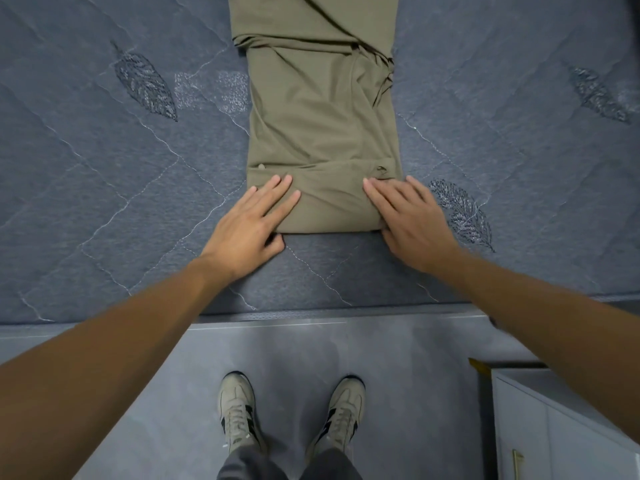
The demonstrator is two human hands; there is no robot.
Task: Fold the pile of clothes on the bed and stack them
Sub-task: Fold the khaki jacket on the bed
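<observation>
The bed takes up most of what there is to see, covered in a grey-blue quilted spread stitched in pale diamond lines, with darker embroidered leaves scattered over it. Down the middle of it lies the olive garment, a long narrow strip of soft cloth running away from the person and off the top of the view. Its nearer part is doubled over into a neat rectangular panel with a straight folded edge close to the bed's near side; further up, the cloth bunches into creases and a diagonal fold crosses it. A small button or loop shows near the right corner of the folded band. The person stands at the bedside, both bare forearms reaching in. The left hand lies flat with straight fingers pressing the near left corner of the garment, its thumb tucked at the fold's edge. The right hand lies the same way on the near right corner, fingers spread and flat, gripping nothing. Below the bed edge is a grey floor, where a pair of beige sneakers with dark stripes stand side by side. A pale cabinet sits at the lower right, partly behind the right forearm.
</observation>
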